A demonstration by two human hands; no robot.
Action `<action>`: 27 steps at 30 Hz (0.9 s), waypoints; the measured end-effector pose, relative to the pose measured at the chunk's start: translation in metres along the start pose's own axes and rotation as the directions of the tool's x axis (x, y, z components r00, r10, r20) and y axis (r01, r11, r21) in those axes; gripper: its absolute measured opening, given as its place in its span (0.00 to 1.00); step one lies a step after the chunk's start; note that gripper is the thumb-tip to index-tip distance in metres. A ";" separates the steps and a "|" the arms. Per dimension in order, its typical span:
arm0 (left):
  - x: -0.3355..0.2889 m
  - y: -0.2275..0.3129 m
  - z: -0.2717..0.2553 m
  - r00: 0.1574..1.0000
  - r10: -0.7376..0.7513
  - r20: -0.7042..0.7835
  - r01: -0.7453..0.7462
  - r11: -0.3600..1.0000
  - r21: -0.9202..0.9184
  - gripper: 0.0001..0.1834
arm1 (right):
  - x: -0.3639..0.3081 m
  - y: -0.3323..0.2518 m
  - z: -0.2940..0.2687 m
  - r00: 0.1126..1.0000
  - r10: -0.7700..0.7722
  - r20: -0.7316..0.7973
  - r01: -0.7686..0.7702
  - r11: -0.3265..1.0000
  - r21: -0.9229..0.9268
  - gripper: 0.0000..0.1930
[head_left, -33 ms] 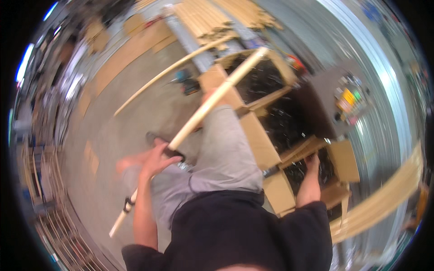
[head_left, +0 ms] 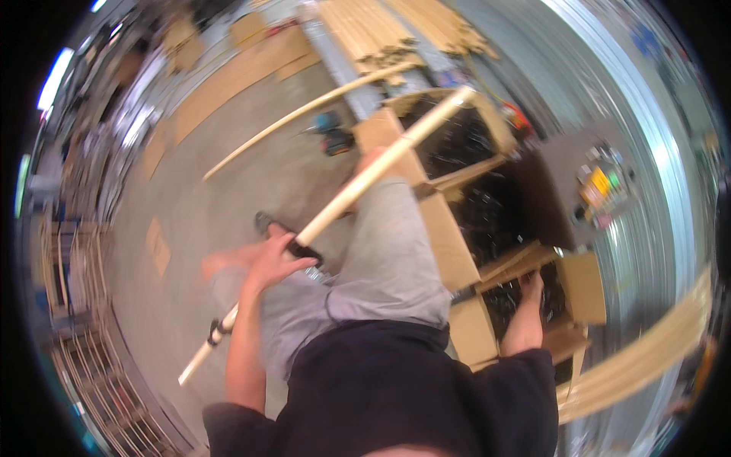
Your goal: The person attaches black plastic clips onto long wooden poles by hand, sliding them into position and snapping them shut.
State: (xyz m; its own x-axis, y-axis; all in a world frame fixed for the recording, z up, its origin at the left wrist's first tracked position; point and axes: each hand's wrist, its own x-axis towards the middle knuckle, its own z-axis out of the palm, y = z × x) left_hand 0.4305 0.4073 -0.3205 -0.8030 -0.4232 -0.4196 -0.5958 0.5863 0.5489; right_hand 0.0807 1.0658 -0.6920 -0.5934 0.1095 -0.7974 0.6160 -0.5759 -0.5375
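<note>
A long pale wooden pole [head_left: 384, 164] slants across my legs. My left hand [head_left: 274, 260] is closed round it, thumb stretched to the right, beside a black fitting [head_left: 306, 253] on the pole. Another black fitting [head_left: 218, 332] sits near the pole's lower left end. My right hand [head_left: 531, 289] reaches into an open cardboard box [head_left: 582, 288] holding black parts in shiny plastic. Its fingers are hidden among the contents.
More boxes with black contents [head_left: 491, 213] stand to the right, beside a dark brown surface [head_left: 560, 186] bearing small items. A teal and black cordless drill [head_left: 333, 135] and a thin wooden pole [head_left: 304, 105] lie ahead. Stacked poles [head_left: 365, 34] are at the far side.
The whole view has shifted slightly, with the boxes and floor items appearing a little further right. Both hands keep about the same places on the pole and in the box.
</note>
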 end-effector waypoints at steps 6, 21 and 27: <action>-0.026 -0.015 0.008 0.955 0.160 -0.250 -0.110 0.973 0.205 0.54 | 0.040 -0.030 -0.068 0.991 -0.082 0.104 0.086 0.996 -0.026 0.20; -0.067 -0.032 -0.015 0.893 -0.053 -0.448 0.148 0.972 0.181 0.09 | -0.220 -0.009 0.040 0.854 -0.369 0.368 0.422 0.903 -0.074 0.11; -0.073 -0.091 -0.050 0.896 -0.023 -0.443 0.083 0.990 0.117 0.11 | -0.336 0.007 0.203 0.698 -0.511 0.501 0.683 0.686 -0.252 0.10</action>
State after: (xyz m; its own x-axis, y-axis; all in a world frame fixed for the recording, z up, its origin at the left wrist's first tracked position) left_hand 0.5426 0.3505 -0.3039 -0.7122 -0.6987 -0.0682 -0.6546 0.6259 0.4239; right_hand 0.1794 0.8599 -0.3722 -0.9888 -0.0350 -0.1449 0.1481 -0.1164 -0.9821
